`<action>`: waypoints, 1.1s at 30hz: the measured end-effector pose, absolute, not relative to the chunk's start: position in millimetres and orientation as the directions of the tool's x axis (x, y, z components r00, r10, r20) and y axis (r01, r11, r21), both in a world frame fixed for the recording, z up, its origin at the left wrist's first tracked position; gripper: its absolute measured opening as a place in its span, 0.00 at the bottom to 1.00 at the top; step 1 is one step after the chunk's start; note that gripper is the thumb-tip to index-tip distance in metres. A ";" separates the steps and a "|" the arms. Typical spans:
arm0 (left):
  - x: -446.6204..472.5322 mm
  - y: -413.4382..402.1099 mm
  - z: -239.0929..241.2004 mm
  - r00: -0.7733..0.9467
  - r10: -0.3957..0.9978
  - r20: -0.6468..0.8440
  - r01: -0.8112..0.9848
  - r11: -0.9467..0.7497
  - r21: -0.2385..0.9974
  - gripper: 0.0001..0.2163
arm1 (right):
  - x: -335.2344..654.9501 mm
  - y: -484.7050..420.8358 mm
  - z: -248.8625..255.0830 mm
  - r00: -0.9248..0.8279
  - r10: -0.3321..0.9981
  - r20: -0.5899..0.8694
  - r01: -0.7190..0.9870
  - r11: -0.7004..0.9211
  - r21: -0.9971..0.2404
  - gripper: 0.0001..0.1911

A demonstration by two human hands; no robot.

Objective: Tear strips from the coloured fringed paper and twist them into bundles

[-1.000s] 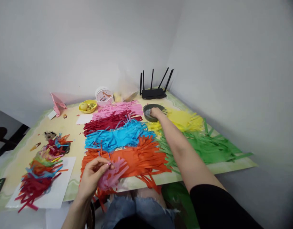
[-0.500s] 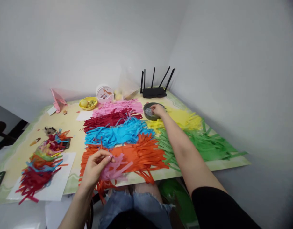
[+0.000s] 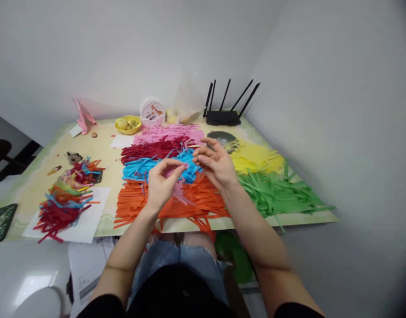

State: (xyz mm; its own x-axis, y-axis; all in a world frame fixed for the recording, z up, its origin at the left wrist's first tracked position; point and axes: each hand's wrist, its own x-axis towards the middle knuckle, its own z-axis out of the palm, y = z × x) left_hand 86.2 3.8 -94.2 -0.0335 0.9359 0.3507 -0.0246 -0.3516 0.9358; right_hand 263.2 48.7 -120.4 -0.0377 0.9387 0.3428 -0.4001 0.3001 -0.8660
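My left hand is closed, pinching the top of a pink fringed paper strip that hangs over the orange fringed paper. Just right of it is my right hand, raised with thumb and forefinger pinched together and the other fingers loosely curled. Whatever it pinches is too small to make out. A dark round bowl with clear small contents stands behind my right hand, which partly hides it. Blue fringed paper and dark red fringed paper lie beyond the orange.
Yellow fringed paper and green fringed paper lie to the right. A black router, a white tub and a yellow fruit bowl line the back. Multicoloured tassels rest on white paper at left, near a phone.
My right hand has come back from the bowl to beside my left hand. My left hand has risen and moved right with the pink strip. The view has shifted slightly.
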 end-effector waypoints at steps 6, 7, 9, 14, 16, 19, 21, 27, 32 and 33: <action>80.5 -18.2 -91.5 -0.043 0.885 0.464 0.050 -0.462 0.885 0.05 | 222.1 -8.6 -108.2 0.036 0.915 0.402 -0.379 0.384 -0.842 0.26; 77.0 -21.9 -91.0 -0.039 0.882 0.470 0.065 -0.467 0.882 0.05 | 218.6 -12.4 -108.6 0.050 0.909 0.415 -0.352 0.405 -0.844 0.25; 70.3 -27.9 -90.1 -0.021 0.876 0.482 0.100 -0.478 0.873 0.05 | 212.1 -18.9 -109.6 0.070 0.893 0.445 -0.303 0.444 -0.843 0.23; 57.6 -35.4 -86.8 0.065 0.862 0.502 0.172 -0.506 0.846 0.05 | 200.9 -33.4 -107.9 0.130 0.847 0.515 -0.201 0.531 -0.823 0.20; 54.3 -37.2 -85.0 0.109 0.855 0.507 0.207 -0.518 0.830 0.05 | 199.8 -36.7 -107.7 0.140 0.832 0.536 -0.167 0.554 -0.816 0.19; 52.3 -40.4 -84.0 0.155 0.838 0.523 0.272 -0.545 0.793 0.04 | 200.0 -39.1 -110.5 0.134 0.830 0.541 -0.154 0.557 -0.816 0.18; 52.9 -42.3 -85.8 0.164 0.833 0.528 0.309 -0.552 0.775 0.03 | 199.5 -41.1 -112.5 0.140 0.837 0.529 -0.148 0.546 -0.825 0.17; 57.3 -44.3 -98.0 0.044 0.902 0.430 0.015 -0.431 0.902 0.10 | 198.1 -47.7 -108.2 0.154 0.867 0.473 -0.104 0.491 -0.865 0.15; 56.8 -48.8 -101.5 0.064 0.948 0.312 -0.155 -0.300 0.941 0.12 | 200.4 -47.3 -107.1 0.068 0.872 0.485 -0.064 0.489 -0.870 0.11; 57.0 -50.4 -101.8 0.069 0.950 0.305 -0.165 -0.291 0.942 0.12 | 199.6 -47.9 -108.1 0.079 0.860 0.504 -0.040 0.508 -0.860 0.11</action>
State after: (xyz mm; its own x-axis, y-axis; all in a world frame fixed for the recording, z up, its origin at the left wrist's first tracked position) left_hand 57.0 -50.4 -101.8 0.0690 0.9497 0.3054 -0.1646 -0.2911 0.9424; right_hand 199.6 -47.9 -108.1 0.0789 0.8599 0.5043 -0.0398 0.5082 -0.8603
